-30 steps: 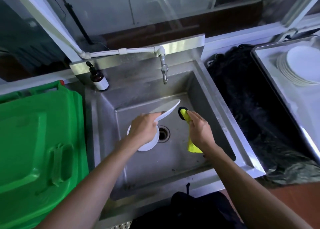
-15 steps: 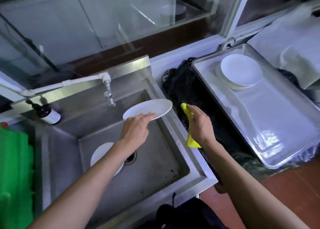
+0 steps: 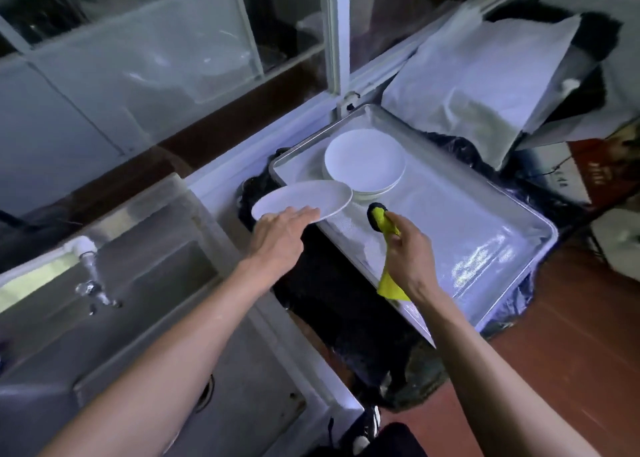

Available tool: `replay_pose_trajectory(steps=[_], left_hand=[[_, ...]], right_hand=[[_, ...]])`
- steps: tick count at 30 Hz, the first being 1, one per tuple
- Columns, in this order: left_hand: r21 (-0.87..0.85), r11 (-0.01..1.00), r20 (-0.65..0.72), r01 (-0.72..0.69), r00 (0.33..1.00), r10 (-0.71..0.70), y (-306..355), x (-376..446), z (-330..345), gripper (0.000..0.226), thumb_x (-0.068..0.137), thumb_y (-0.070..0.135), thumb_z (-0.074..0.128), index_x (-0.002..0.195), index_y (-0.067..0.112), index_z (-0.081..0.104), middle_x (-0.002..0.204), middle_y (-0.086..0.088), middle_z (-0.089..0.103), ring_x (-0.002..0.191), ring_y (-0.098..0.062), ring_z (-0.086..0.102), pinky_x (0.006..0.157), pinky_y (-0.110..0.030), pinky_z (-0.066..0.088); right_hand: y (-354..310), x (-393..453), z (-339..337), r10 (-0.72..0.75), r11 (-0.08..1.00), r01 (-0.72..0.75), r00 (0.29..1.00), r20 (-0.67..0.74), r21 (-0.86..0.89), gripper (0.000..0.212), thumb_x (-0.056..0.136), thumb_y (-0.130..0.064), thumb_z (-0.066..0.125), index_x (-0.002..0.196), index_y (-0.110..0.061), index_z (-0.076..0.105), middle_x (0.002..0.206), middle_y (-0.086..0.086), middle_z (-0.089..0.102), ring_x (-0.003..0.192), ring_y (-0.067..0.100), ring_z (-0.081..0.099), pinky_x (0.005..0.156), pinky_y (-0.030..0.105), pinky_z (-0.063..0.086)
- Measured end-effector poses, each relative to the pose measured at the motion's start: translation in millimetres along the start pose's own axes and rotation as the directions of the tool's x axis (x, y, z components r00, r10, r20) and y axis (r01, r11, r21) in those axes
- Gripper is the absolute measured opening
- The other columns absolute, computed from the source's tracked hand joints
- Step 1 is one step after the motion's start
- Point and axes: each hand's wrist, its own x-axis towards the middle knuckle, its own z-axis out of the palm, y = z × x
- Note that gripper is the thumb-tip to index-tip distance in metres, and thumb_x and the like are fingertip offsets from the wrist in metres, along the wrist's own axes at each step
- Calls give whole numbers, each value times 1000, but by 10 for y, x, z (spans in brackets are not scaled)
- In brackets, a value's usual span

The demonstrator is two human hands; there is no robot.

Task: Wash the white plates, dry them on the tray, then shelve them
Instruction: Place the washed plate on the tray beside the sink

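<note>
— While the left hand (image 3: 278, 235) holds that white plate (image 3: 302, 200) by its near rim, where is the plate exactly?

— Over the near-left corner of the metal tray (image 3: 512, 214), tilted a little, its far edge just beside the stack of white plates (image 3: 365, 162) at the tray's far end. I cannot tell whether it touches the stack. The fingers lie on top of the rim; the thumb must be underneath, though it is hidden from me.

— And the right hand (image 3: 410, 252)?

— Fingers curled tight round a yellow cloth (image 3: 389, 228). One end sticks up past the knuckles and has a dark round pad (image 3: 373, 214) at its tip; the other end hangs down below the wrist. That hand hovers above the tray's bare liner, near the plate but apart from it.

— What does the tray sit on?

— Black plastic sheeting (image 3: 329, 283), which spills out on every side of it. To the left is the steel sink (image 3: 145, 304), with a white pipe and tap (image 3: 88, 269) at its back edge. A drain shows low in the basin, partly behind the left forearm.

— Anything behind?

— Glass panes in white frames run along the wall, and a rumpled white sheet (image 3: 481, 86) is propped past the tray's far right corner. Reddish-brown floor (image 3: 571, 352) shows on the right.
</note>
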Motion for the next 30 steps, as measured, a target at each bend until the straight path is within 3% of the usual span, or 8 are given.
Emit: replay_pose_trajectory(steps=[5, 9, 12, 15, 16, 19, 23, 30], left_hand=[[28, 995, 54, -96, 994, 94, 409, 462, 92, 73, 90, -9, 40, 152, 30, 43, 156, 7, 44, 147, -21, 38, 111, -38, 37], [59, 985, 89, -164, 983, 158, 668, 676, 221, 73, 90, -11, 41, 151, 28, 43, 156, 6, 45, 144, -23, 41, 109, -40, 40], [50, 978, 85, -201, 977, 196, 838, 748, 350, 69, 87, -13, 45, 145, 24, 52, 147, 1, 55, 124, -34, 57, 98, -43, 43], [80, 959, -3, -271, 962, 272, 931, 791, 502, 71, 68, -21, 63, 127, 16, 69, 125, -6, 71, 98, -38, 70, 79, -46, 55], [82, 950, -4, -302, 953, 303, 960, 815, 554, 72, 64, -21, 66, 125, 16, 70, 122, -7, 72, 98, -38, 71, 77, -47, 56], [84, 915, 1, -395, 918, 396, 1071, 901, 675, 69, 70, -17, 54, 128, 17, 68, 125, -4, 71, 110, -36, 68, 81, -49, 55], [91, 857, 1, -508, 860, 510, 1266, 987, 808, 71, 72, -2, 23, 123, 14, 71, 122, -5, 72, 109, -33, 69, 79, -49, 56], [21, 827, 3, -561, 828, 561, 1529, 960, 1070, 81, 50, -24, 65, 124, 9, 70, 123, -12, 71, 110, -38, 69, 83, -58, 54]], right_hand=[[285, 129, -174, 42, 999, -41, 999, -26, 34, 42, 96, -5, 50, 129, -28, 62, 117, -8, 69, 104, 25, 62, 86, 43, 51], [430, 165, -290, 96, 993, -91, 993, -71, 75, 41, 95, -1, 50, 126, -25, 64, 112, -6, 69, 99, 25, 60, 83, 42, 49], [551, 188, -380, 143, 987, -135, 985, -100, 84, 37, 96, -4, 49, 120, -29, 64, 100, -8, 67, 89, 25, 57, 79, 42, 48], [651, 201, -476, 175, 981, -162, 976, -127, 109, 34, 98, -4, 48, 118, -26, 65, 97, -8, 66, 87, 24, 56, 74, 37, 44], [684, 206, -518, 188, 978, -173, 972, -138, 115, 34, 98, -4, 48, 119, -26, 65, 99, -8, 66, 88, 23, 56, 74, 36, 42], [779, 215, -622, 244, 966, -223, 954, -172, 133, 38, 99, -4, 47, 123, -28, 64, 105, -10, 67, 92, 19, 56, 78, 33, 41], [896, 191, -738, 286, 955, -257, 930, -230, 149, 31, 103, -12, 47, 123, -30, 63, 106, -13, 68, 95, 18, 59, 81, 34, 43], [1055, 35, -924, 341, 940, -327, 884, -320, 98, 27, 104, -19, 41, 122, -31, 58, 107, -7, 66, 93, 26, 58, 84, 46, 51]])
